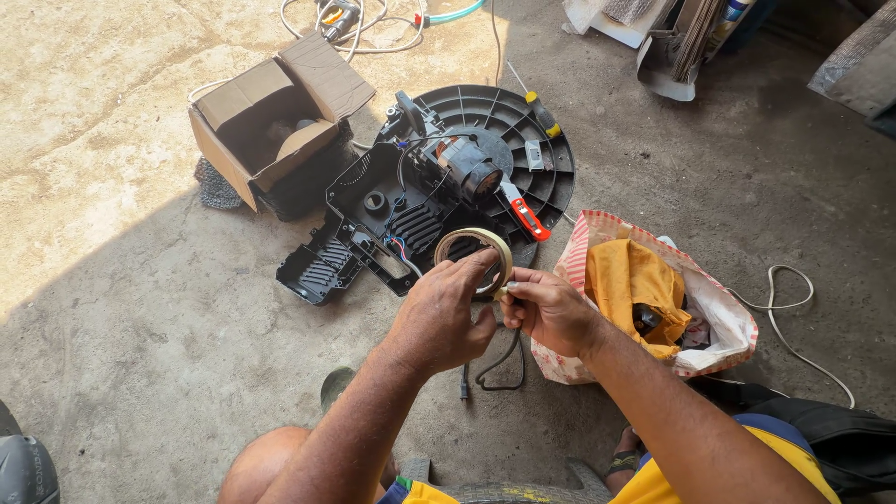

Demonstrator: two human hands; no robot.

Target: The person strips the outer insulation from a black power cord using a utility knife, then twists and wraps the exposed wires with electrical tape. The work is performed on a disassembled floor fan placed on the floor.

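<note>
My left hand (439,313) holds a beige roll of tape (476,250) by its rim, fingers hooked over the edge. Beside it my right hand (551,308) pinches something small at the roll's lower right, where a black cable (499,364) hangs down and loops on the floor. Just beyond the hands lies an opened black plastic machine housing (373,219) with a round ribbed disc (518,131) and an exposed electric motor (467,168).
An open cardboard box (271,117) stands at the upper left. A red-handled tool (527,217) and a yellow-handled screwdriver (539,110) rest on the disc. A striped bag with yellow cloth (653,289) sits at the right, with a white cord (789,308) beside it. The floor is bare concrete.
</note>
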